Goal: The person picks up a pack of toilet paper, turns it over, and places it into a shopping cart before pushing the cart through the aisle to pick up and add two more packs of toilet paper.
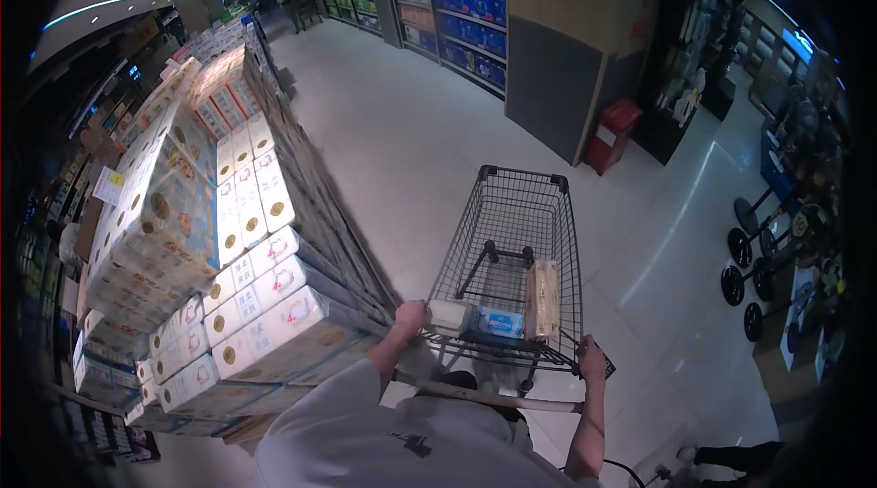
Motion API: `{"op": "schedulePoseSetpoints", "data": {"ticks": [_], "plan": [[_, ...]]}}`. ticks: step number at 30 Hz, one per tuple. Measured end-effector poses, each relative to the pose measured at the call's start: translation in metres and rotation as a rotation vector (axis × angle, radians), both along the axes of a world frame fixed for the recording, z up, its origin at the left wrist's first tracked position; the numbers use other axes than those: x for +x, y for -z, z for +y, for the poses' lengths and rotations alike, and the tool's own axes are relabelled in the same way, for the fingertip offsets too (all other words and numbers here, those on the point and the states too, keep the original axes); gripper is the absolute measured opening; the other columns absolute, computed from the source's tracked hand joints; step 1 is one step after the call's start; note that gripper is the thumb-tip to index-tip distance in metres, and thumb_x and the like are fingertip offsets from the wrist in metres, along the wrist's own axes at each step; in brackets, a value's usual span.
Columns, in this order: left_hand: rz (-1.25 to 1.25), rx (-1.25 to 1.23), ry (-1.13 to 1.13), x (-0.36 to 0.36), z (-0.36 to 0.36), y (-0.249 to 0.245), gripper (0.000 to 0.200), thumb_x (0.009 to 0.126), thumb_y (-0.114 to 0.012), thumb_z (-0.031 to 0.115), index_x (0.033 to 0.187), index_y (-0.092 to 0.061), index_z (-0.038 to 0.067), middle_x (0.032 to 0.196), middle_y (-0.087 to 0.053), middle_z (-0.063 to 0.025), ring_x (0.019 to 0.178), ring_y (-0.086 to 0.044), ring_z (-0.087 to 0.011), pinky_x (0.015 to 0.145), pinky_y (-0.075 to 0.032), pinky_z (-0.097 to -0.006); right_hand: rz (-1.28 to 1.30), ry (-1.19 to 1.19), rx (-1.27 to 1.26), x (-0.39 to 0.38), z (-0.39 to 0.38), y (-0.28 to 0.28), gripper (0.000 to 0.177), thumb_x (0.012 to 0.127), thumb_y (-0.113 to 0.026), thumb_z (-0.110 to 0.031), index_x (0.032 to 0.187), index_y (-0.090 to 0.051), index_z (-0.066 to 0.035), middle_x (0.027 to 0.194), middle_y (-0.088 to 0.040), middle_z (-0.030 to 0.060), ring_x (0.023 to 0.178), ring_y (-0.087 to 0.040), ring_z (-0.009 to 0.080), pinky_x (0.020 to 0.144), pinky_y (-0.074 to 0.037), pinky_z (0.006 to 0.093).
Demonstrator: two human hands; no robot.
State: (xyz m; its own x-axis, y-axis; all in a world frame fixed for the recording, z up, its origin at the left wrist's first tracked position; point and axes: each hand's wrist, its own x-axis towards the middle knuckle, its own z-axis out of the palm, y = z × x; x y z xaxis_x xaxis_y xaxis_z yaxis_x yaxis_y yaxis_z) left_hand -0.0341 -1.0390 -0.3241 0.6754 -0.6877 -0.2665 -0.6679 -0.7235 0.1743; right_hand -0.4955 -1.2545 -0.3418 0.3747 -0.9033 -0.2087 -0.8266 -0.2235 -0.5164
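The left hand (411, 315) and right hand (592, 363) hold opposite ends of the handle (508, 352) of the shopping cart (475, 232). The fingers are curled shut around the bar, so the handle lies inside both fists. This wide spacing likely gives steering leverage. 3 items (a white pack (448, 315), a blue pack (500, 322), an upright tan package (543, 299)) rest at the basket's rear, just ahead of the fingers. Stacked tissue cases (274, 305) stand close on the left.
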Motion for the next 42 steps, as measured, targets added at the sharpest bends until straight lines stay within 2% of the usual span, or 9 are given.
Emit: {"op": "schedulePoseSetpoints", "data": {"ticks": [12, 14, 17, 20, 25, 27, 30, 33, 42], "plan": [[0.059, -0.083, -0.147, 0.059, -0.040, -0.012, 0.038, 0.074, -0.073, 0.035, 0.105, -0.072, 0.013, 0.097, -0.071, -0.0182, 0.095, -0.069, -0.0355, 0.085, -0.055, -0.0453, 0.108, -0.131, -0.065, 0.084, -0.087, -0.012, 0.017, 0.090, -0.056, -0.013, 0.107, -0.054, -0.015, 0.088, -0.067, 0.0209, 0.086, -0.067, 0.0422, 0.072, -0.052, 0.0530], [0.089, -0.122, -0.189, 0.070, -0.044, -0.016, 0.035, 0.074, -0.071, 0.033, 0.102, -0.072, 0.012, 0.101, -0.070, -0.0183, 0.097, -0.068, -0.0355, 0.087, -0.054, -0.0458, 0.089, -0.165, -0.099, 0.100, -0.102, -0.005, 0.015, 0.090, -0.057, -0.014, 0.105, -0.054, -0.016, 0.085, -0.067, 0.0215, 0.085, -0.066, 0.0443, 0.071, -0.051, 0.0547], [0.130, -0.154, -0.245, 0.086, -0.052, -0.022, 0.035, 0.073, -0.071, 0.031, 0.102, -0.072, 0.013, 0.102, -0.070, -0.0179, 0.099, -0.068, -0.0345, 0.088, -0.054, -0.0455, 0.109, -0.160, -0.023, 0.128, -0.123, -0.021, 0.017, 0.090, -0.058, -0.013, 0.106, -0.057, -0.017, 0.086, -0.069, 0.0207, 0.085, -0.067, 0.0427, 0.072, -0.052, 0.0530], [0.159, -0.156, -0.301, 0.099, -0.062, -0.022, 0.037, 0.071, -0.072, 0.030, 0.104, -0.073, 0.014, 0.103, -0.071, -0.0172, 0.098, -0.068, -0.0332, 0.087, -0.054, -0.0446, 0.054, -0.232, 0.012, 0.148, -0.153, -0.008, 0.022, 0.089, -0.059, -0.012, 0.110, -0.060, -0.019, 0.087, -0.070, 0.0200, 0.086, -0.068, 0.0409, 0.073, -0.053, 0.0508], [0.155, -0.197, -0.414, 0.129, -0.082, -0.018, 0.032, 0.071, -0.071, 0.028, 0.100, -0.074, 0.014, 0.100, -0.071, -0.0152, 0.097, -0.069, -0.0318, 0.085, -0.055, -0.0433, 0.069, -0.306, -0.020, 0.193, -0.189, -0.014, 0.030, 0.089, -0.055, -0.012, 0.118, -0.054, -0.018, 0.077, -0.070, 0.0177, 0.080, -0.069, 0.0395, 0.071, -0.053, 0.0501], [0.149, -0.212, -0.426, 0.136, -0.086, -0.021, 0.030, 0.073, -0.069, 0.026, 0.100, -0.074, 0.013, 0.100, -0.071, -0.0144, 0.097, -0.069, -0.0317, 0.085, -0.055, -0.0435, 0.112, -0.253, 0.019, 0.211, -0.206, -0.009, 0.029, 0.089, -0.060, -0.018, 0.117, -0.054, -0.022, 0.083, -0.069, 0.0195, 0.085, -0.068, 0.0414, 0.072, -0.052, 0.0517], [0.163, -0.199, -0.487, 0.151, -0.097, -0.021, 0.029, 0.075, -0.067, 0.024, 0.101, -0.073, 0.013, 0.101, -0.071, -0.0146, 0.097, -0.069, -0.0324, 0.086, -0.055, -0.0441, 0.084, -0.313, 0.029, 0.234, -0.229, -0.003, 0.028, 0.089, -0.060, -0.017, 0.115, -0.054, -0.021, 0.081, -0.069, 0.0196, 0.084, -0.068, 0.0414, 0.072, -0.051, 0.0521], [0.154, -0.212, -0.488, 0.164, -0.104, -0.016, 0.028, 0.077, -0.065, 0.023, 0.102, -0.072, 0.013, 0.100, -0.071, -0.0144, 0.098, -0.068, -0.0330, 0.085, -0.054, -0.0444, 0.050, -0.373, 0.016, 0.255, -0.257, 0.016, 0.032, 0.087, -0.059, -0.012, 0.117, -0.051, -0.018, 0.074, -0.070, 0.0154, 0.072, -0.071, 0.0321, 0.063, -0.054, 0.0457], [0.146, -0.266, -0.551, 0.202, -0.126, -0.026, 0.035, 0.080, -0.061, 0.024, 0.114, -0.065, 0.017, 0.099, -0.070, -0.0152, 0.095, -0.068, -0.0340, 0.082, -0.054, -0.0480, 0.099, -0.414, -0.009, 0.333, -0.306, -0.002, 0.031, 0.087, -0.060, -0.012, 0.116, -0.051, -0.018, 0.076, -0.071, 0.0137, 0.072, -0.071, 0.0304, 0.063, -0.054, 0.0441]]}}
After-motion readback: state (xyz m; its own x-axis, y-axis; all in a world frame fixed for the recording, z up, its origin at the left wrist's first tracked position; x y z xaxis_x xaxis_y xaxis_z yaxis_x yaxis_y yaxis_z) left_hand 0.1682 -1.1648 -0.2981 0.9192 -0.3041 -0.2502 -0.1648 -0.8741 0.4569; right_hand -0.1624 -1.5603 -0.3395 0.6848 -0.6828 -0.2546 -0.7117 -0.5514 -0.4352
